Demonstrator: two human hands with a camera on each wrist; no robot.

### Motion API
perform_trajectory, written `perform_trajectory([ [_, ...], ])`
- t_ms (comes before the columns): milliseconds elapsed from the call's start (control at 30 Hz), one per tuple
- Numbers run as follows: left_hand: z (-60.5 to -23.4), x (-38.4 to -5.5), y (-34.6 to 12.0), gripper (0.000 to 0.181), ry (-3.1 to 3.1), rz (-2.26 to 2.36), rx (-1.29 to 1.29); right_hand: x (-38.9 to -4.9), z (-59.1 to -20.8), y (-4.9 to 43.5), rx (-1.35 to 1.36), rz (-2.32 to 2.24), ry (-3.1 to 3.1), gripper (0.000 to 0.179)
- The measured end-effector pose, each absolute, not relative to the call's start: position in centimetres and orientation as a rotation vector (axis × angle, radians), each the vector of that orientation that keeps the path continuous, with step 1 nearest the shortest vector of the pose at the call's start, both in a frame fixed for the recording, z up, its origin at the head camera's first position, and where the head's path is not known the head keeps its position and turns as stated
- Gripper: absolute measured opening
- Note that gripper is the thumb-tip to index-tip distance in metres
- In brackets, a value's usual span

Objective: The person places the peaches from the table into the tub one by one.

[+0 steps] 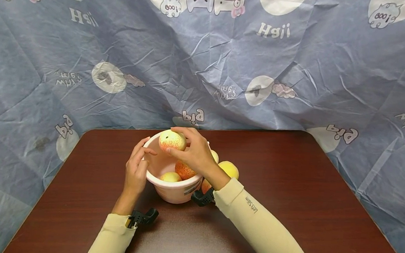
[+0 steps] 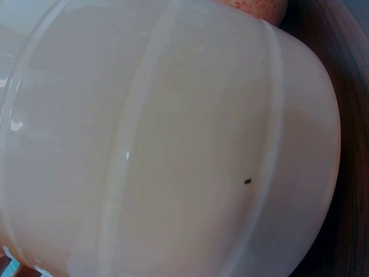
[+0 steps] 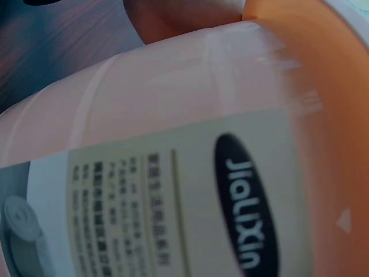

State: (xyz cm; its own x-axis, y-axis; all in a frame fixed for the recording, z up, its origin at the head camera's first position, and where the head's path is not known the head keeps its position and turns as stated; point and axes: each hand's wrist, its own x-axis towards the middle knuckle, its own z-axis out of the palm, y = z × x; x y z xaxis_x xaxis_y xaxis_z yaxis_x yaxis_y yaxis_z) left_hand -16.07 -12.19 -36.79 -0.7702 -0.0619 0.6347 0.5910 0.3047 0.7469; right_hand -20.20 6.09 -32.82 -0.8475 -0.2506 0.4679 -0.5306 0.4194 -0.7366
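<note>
My right hand (image 1: pixel 196 152) holds a yellow apple with red flecks (image 1: pixel 171 140) over the far side of a pale pink plastic basin (image 1: pixel 173 192). Thumb and fingers pinch the apple from the right, and a small dark spot shows on its skin. At the basin's left rim, my left hand (image 1: pixel 137 173) grips the edge, some fingers reaching over the inside. Within the basin lie a red apple (image 1: pixel 185 170) and a yellow apple (image 1: pixel 171 177). The left wrist view is filled by the basin's smooth wall (image 2: pixel 190 138); the right wrist view shows its printed label (image 3: pixel 173 202).
Just right of the basin sit a yellow apple (image 1: pixel 229 169), a reddish one (image 1: pixel 206 186) and a pale one (image 1: pixel 215 156), partly hidden by the right arm and the basin. The dark brown table (image 1: pixel 274 169) ends at a blue cartoon-print cloth (image 1: pixel 201 62) behind.
</note>
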Motion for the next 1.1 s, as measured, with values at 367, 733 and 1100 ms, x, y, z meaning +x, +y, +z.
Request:
perform_trajectory([
  [367,-36.93,-16.19,-12.33,0.029,-1.998,-1.505,-0.474,-20.28,-32.89,6.09,0.674,1.298,-2.451,0.054],
  [733,-36.83,-16.18,-12.22,0.029,-2.003,-1.529,-0.467,-20.44,-32.86,6.22,0.674,1.311,-2.449,0.052],
  [1100,-36.88,-16.19,-12.16,0.029,-2.013,-1.525,-0.461,-20.35,-32.78,6.38,0.671,1.398,-2.442,0.048],
])
